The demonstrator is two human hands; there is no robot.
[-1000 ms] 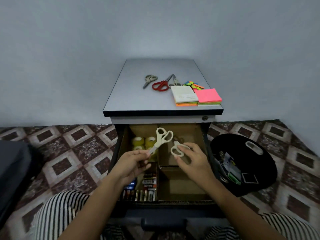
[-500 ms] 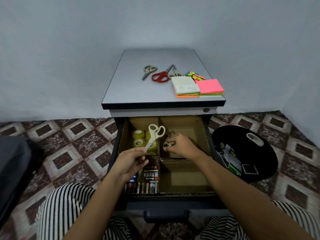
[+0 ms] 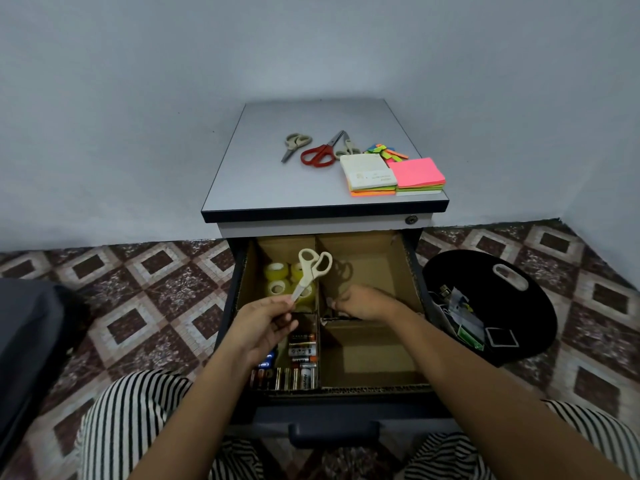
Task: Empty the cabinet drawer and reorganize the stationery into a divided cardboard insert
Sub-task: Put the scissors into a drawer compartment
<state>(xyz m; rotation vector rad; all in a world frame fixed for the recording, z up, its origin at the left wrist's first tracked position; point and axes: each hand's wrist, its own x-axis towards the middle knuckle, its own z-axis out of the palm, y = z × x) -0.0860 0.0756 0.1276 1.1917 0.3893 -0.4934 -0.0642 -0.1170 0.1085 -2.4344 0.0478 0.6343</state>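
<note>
Scissors (image 3: 313, 271) with cream handles stood just left of the frame's centre, handles up. The left hand (image 3: 265, 327) pinched them by the blade tips between thumb and fingers, above the left side of the cardboard insert (image 3: 374, 258) in the open drawer (image 3: 332, 415). Behind them the tape rolls (image 3: 277, 271) sat in the upper-left compartment, with the batteries (image 3: 298, 362) in the lower-left one. That hand had hardly shifted over the last second.

The change lay to its right. The right hand (image 3: 363, 303) had held a second cream pair up beside the first a second before. It had now sunk into the upper-right compartment, knuckles up and fingers curled downward. The second pair was hidden beneath it, so it could not be told whether the fingers gripped it or had let go. By my judgement that pair was as good as placed, and the left hand's pair would follow.

Higher in the frame, the red scissors (image 3: 317, 155) and sticky notes (image 3: 417, 171) waited on the cabinet top (image 3: 277, 188), so sorting was unfinished. At far right a black container (image 3: 536, 317) of small items lay on the floor.
</note>
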